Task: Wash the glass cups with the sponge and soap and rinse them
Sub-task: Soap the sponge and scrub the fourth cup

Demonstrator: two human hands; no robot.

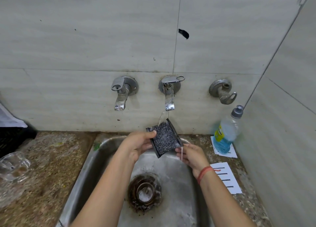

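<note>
Dark speckled flat scrub sponge [164,138], centre frame, tilted under running middle steel tap [169,93]; soaked, soft, light, likely floppy. Left hand [138,144] grips its left edge, thumb on top. Right hand [189,155] at lower-right corner, fingers loosely bent; hold unclear. Clear glass cups [13,166] far left on counter [51,158]: fragile, slippery wet; grip round body. Blue soap bottle [225,136] right.

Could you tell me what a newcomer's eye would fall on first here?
The left hand grips a dark scouring sponge under water running from the middle tap, over the steel sink; the right hand touches its lower corner. Glass cups sit on the counter far left, a blue soap bottle at the right.
</note>
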